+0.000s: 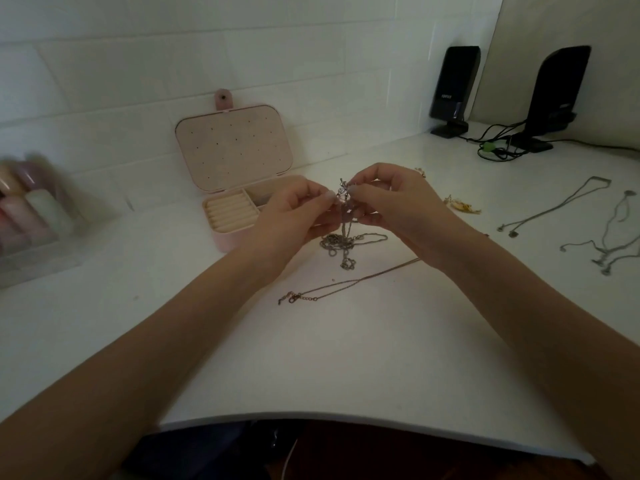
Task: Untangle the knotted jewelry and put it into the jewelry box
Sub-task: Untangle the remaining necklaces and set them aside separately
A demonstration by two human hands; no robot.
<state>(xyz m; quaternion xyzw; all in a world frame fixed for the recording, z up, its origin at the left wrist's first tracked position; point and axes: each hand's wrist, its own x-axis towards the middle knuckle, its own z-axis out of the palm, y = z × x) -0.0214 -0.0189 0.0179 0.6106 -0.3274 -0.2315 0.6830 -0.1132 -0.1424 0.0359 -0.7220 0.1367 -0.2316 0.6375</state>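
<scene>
Both hands hold a knotted clump of silver chains [343, 194] above the white desk. My left hand [294, 211] pinches the knot from the left, and my right hand [391, 202] pinches it from the right. Loose ends of the chains [341, 242] hang down and pile on the desk below. A pink jewelry box [232, 216] stands open just left of my left hand, its lid [233, 150] leaning against the wall. A thin chain with a clasp [329, 289] lies in front of the pile.
Several silver necklaces [588, 223] lie spread at the right. Small gold pieces [462, 205] sit behind my right hand. Two black speakers [453, 88] with cables stand at the back right. A clear organizer with bottles [31, 216] is at the left edge.
</scene>
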